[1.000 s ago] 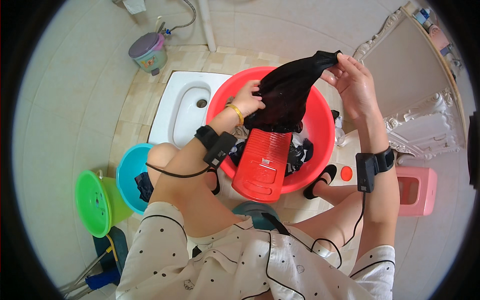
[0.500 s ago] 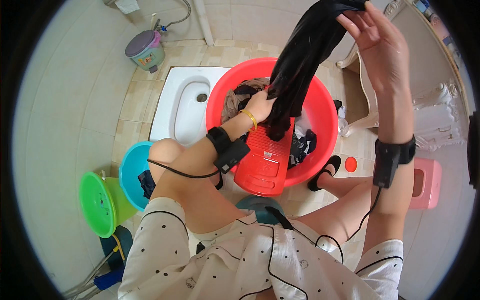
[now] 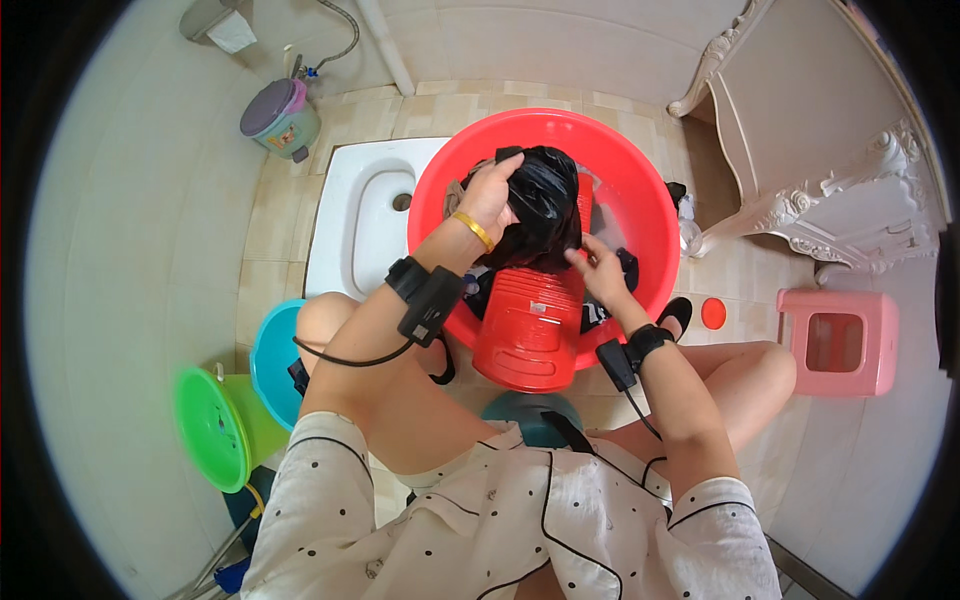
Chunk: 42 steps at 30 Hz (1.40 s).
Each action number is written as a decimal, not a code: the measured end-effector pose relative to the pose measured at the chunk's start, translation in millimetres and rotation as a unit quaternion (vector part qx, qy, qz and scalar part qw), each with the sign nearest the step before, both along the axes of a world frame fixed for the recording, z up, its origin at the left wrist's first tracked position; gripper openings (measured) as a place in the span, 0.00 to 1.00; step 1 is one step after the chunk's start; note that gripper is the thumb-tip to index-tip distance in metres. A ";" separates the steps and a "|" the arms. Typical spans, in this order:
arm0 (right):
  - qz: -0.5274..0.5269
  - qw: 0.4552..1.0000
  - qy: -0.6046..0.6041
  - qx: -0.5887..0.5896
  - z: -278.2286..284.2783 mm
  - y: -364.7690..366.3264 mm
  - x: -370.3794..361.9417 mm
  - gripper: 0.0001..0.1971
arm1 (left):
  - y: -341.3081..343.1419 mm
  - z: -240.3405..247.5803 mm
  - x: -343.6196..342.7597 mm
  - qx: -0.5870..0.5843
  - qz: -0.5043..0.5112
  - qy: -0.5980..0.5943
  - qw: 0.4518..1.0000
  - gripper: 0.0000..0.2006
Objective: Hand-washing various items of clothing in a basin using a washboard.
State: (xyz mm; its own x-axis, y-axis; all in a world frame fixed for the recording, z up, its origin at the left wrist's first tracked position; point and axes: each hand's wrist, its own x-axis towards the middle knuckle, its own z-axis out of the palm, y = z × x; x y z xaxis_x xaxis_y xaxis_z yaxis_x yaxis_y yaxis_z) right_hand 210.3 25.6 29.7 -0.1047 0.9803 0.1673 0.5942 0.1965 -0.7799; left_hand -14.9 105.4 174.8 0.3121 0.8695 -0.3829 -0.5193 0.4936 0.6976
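A black garment is bunched between a person's two hands, inside a red tub. The cloth is glossy and looks wet, gathered into a rounded heap with long creases that catch the light; its lower part is thinner-looking, with a brownish tint.

The left hand is on the garment's upper left side, thumb stretched over the cloth, the other fingers bent and partly hidden; how tightly they grip cannot be told. A yellow bracelet circles that wrist. The right hand is at the lower right edge, thumb and forefinger slightly apart at the cloth; whether they pinch it is unclear.

Just below the fingers, the garment rests against a ridged red washboard, which tilts over the near rim of the red tub. More dark clothes lie in the tub, just beyond the right fingers.

Farther left of the left fingers is a white squat toilet. Well apart to the right of the right fingers stands a pink stool.
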 end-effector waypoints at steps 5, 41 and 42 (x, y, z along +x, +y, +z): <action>0.041 0.919 0.286 -0.269 75.3 9.3 10.8 0.07 | 13.0 24.5 -37.2 0.036 0.027 0.000 0.999 0.16; 0.237 0.900 0.091 -0.354 98.8 22.8 27.0 0.10 | -72.5 -144.6 -23.0 0.378 -0.312 0.635 0.597 0.34; 0.219 0.899 0.157 -0.346 116.9 20.8 31.1 0.09 | -71.9 -142.4 -18.0 0.384 -0.306 0.634 0.598 0.34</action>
